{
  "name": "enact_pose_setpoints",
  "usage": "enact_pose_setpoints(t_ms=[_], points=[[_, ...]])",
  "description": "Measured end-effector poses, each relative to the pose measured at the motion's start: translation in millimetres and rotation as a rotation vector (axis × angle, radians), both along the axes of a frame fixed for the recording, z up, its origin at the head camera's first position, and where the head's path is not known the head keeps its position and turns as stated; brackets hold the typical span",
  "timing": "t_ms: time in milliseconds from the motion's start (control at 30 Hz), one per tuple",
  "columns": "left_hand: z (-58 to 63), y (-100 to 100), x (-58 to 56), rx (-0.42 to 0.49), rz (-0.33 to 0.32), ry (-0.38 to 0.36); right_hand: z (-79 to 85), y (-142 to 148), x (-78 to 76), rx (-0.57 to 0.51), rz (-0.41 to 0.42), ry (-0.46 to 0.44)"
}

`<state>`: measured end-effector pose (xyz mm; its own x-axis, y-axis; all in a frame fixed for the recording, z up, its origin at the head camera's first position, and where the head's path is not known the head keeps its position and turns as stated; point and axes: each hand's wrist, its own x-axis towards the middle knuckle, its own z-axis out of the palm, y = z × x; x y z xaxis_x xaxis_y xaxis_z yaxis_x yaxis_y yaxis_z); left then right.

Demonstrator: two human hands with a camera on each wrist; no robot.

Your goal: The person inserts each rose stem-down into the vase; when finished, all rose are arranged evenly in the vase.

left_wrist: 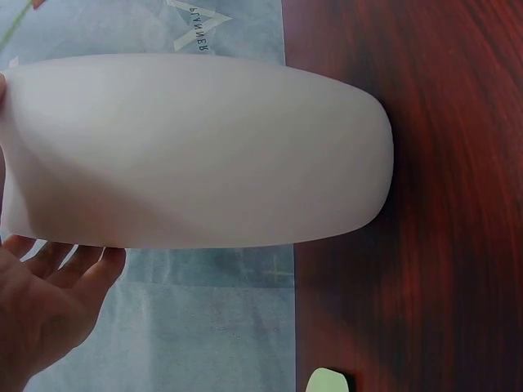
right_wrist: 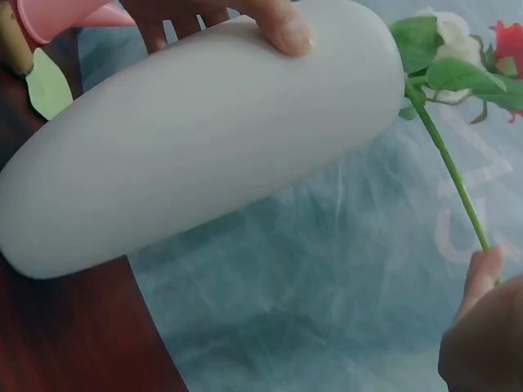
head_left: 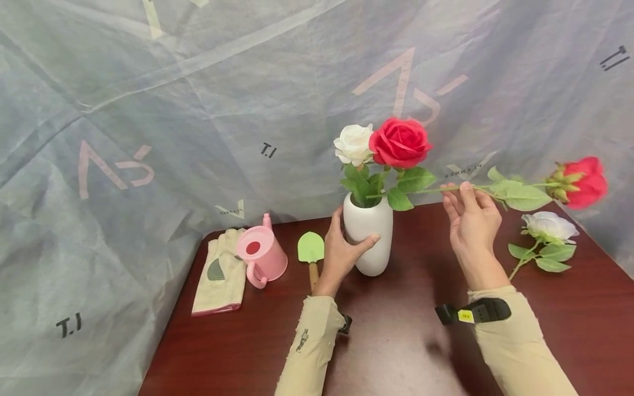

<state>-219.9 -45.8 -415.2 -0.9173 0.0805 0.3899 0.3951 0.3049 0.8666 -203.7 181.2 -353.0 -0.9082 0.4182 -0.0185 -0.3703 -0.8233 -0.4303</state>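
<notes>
A white vase (head_left: 373, 247) stands upright on the table, holding a white rose (head_left: 354, 144) and a red rose (head_left: 402, 143). My left hand (head_left: 339, 250) grips it from the left, thumb across the front and fingers around the far side. Pinched by its green stem (right_wrist: 459, 184), a second red rose (head_left: 589, 182) lies almost level in my right hand (head_left: 475, 225), bloom pointing right. Its stem end reaches the vase mouth, by the leaves; whether it is inside the rim I cannot tell.
Another white rose (head_left: 550, 226) lies on the dark red table (head_left: 396, 341) at the right. Left of the vase are a green trowel (head_left: 311, 247), a pink watering can (head_left: 264, 253) and cream gloves (head_left: 218, 280). A grey sheet (head_left: 198, 137) hangs behind.
</notes>
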Motion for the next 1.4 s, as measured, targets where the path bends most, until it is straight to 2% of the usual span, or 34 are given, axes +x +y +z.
enact_pose_setpoints(t_ms=[100,200,300,467,533,667,833,967,1067,1167,1267,1400], points=[[-0.1,-1,0.4,0.006,0.000,0.002,5.2,-7,-9.6,0.022,-0.067,-0.055],[-0.5,-2,1.7,0.013,-0.011,-0.003,9.2,-15,-19.2,0.045,-0.086,-0.072],[-0.4,-1,2.1,0.014,-0.016,-0.004,14.5,-22,-29.7,0.090,-0.082,-0.068],[-0.4,0,2.2,0.004,-0.017,0.002,25.7,-25,-41.3,0.237,-0.043,-0.056],[-1.3,0,2.9,-0.003,-0.018,0.003,28.3,-22,-39.5,0.277,-0.027,-0.055],[-2.1,1,3.0,-0.016,-0.012,0.012,27.5,-10,-26.9,0.278,-0.038,-0.041],[-0.6,3,2.6,-0.011,-0.015,0.024,20.9,8,-4.3,0.193,-0.037,-0.002],[1.3,4,3.5,-0.008,-0.017,0.024,17.0,16,13.3,0.126,0.017,0.033],[2.4,5,3.8,-0.014,-0.017,0.016,17.1,19,21.8,0.071,0.027,0.062],[3.1,5,3.3,-0.017,-0.016,0.008,21.2,22,23.2,-0.004,0.012,0.085],[3.4,5,3.5,-0.014,-0.016,0.007,26.6,24,17.4,-0.056,-0.011,0.086],[7.4,5,8.0,-0.009,-0.016,0.004,30.9,19,3.8,-0.017,-0.094,0.077]])
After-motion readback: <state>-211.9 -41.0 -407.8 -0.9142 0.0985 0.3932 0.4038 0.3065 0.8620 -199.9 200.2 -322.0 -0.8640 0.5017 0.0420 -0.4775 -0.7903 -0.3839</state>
